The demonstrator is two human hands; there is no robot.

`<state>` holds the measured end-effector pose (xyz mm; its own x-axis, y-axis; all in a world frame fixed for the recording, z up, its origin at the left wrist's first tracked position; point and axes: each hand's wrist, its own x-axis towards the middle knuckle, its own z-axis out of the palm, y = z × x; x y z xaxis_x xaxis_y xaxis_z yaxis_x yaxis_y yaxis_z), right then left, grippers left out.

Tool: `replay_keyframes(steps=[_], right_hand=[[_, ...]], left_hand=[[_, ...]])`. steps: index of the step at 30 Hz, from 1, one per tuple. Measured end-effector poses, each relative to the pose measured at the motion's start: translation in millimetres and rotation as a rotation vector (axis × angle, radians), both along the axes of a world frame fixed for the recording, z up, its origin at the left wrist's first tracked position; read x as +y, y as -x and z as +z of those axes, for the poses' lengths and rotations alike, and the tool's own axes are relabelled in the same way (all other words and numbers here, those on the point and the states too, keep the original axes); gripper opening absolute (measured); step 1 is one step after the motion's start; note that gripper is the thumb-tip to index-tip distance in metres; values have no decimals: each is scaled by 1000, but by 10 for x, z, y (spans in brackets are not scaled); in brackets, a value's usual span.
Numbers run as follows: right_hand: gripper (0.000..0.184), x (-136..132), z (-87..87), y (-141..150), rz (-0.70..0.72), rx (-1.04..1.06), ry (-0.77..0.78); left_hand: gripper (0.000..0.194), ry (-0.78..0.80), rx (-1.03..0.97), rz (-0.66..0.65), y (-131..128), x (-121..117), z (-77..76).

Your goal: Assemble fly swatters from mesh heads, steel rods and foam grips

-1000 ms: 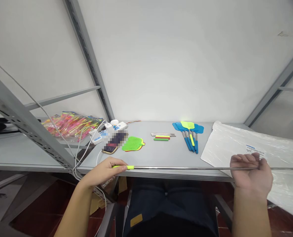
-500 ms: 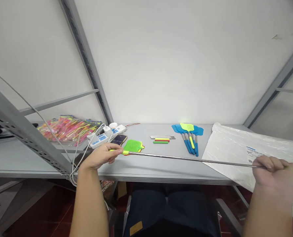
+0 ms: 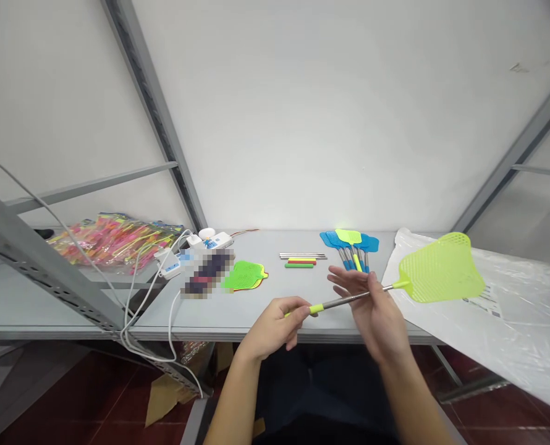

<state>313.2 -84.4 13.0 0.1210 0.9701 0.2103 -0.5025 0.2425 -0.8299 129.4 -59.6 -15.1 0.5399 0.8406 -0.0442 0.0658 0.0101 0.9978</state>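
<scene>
My left hand (image 3: 272, 327) is shut around the lime-yellow grip (image 3: 316, 308) of a telescopic fly swatter. Its steel shaft (image 3: 351, 300) rises to the right and ends in a lime mesh swatter head (image 3: 442, 267), held in the air above a plastic sheet (image 3: 502, 321). My right hand (image 3: 372, 306) is at the shaft, with the thumb on the steel and the fingers spread behind it. Loose steel rods and coloured grips (image 3: 300, 259) lie on the shelf beyond my hands, next to a bundle of blue swatters (image 3: 349, 247).
A green swatter head (image 3: 245, 275) lies flat on the grey metal shelf (image 3: 238, 315). Left of it are a pixelated patch (image 3: 207, 273), a power strip (image 3: 168, 262) with white cables, and a bag of pink-orange items (image 3: 115, 241). A slotted metal upright (image 3: 38, 266) crosses the left side.
The swatter head has swung into view at the right. My hands have come closer together, and the shaft now tilts up to the right instead of lying level along the shelf edge.
</scene>
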Motion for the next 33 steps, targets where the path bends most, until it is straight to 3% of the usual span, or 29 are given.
replay_keyframes(steps=[3,8,12,17,23,26,29,31,33], right_hand=[[44,41,43,-244,20,14,20],[39,215,110,-708,-366,215,-47],[33,290,143,-624,-502,135,-96],[33,309,165,-335,-424,22,-151],[40,467,222,-445,-352,-27,-79],[38,485,57,-263,-175,-105,0],[41,463,-231,13,35,-343,149],[36,482,-379,76,-8,-546,244],[40,552,-427,-26,-116,-746,294]], left_hand=[[39,18,-60,-7,59,-49,-49],[37,61,-109,37,221,-42,-136],[35,89,-118,87,140,-55,-174],[33,107,-186,182,-33,-89,-206],[35,224,-255,107,-37,41,-229],[38,286,-345,159,-204,97,-246],[44,308,-352,247,-514,138,-296],[47,227,-216,254,-703,188,-330],[44,49,-71,200,-815,274,-342]])
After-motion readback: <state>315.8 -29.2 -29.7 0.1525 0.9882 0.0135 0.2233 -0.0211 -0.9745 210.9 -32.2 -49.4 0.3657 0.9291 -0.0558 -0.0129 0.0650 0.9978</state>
